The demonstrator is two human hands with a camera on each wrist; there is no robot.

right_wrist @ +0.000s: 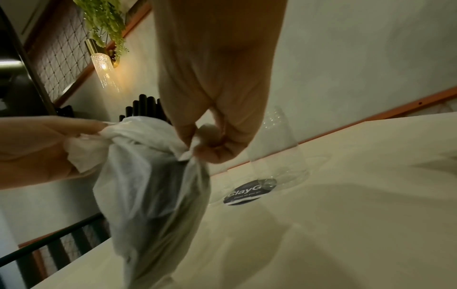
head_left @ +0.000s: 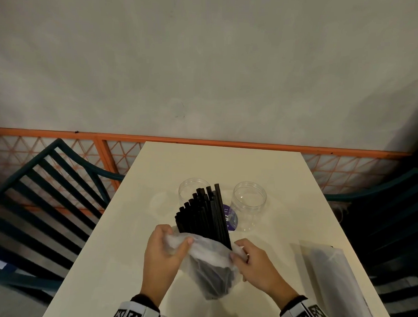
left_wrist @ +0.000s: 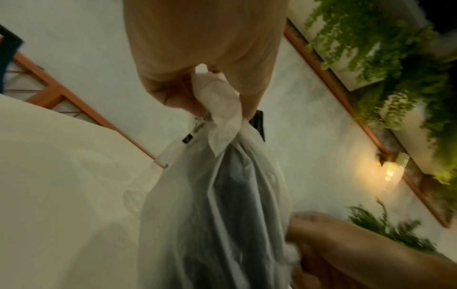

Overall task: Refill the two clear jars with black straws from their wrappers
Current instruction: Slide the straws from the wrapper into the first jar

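Observation:
A bundle of black straws [head_left: 205, 214] sticks up out of a translucent white wrapper [head_left: 210, 265] that stands on the table. My left hand [head_left: 167, 247] pinches the wrapper's left rim [left_wrist: 220, 109], and my right hand [head_left: 249, 259] pinches its right rim [right_wrist: 195, 150]. Both hold the wrapper's mouth bunched down around the straws. Two clear empty jars stand behind: the left jar [head_left: 190, 188] partly hidden by the straws, the right jar [head_left: 249, 204] apart to the right. The straw tips [right_wrist: 143, 105] show above the wrapper in the right wrist view.
A second wrapped pack of straws [head_left: 331, 276] lies at the table's right edge. A round dark label [right_wrist: 243, 192] lies by the right jar [right_wrist: 279, 148]. Dark green chairs [head_left: 43, 200] flank the white table [head_left: 133, 250]. A wall stands behind.

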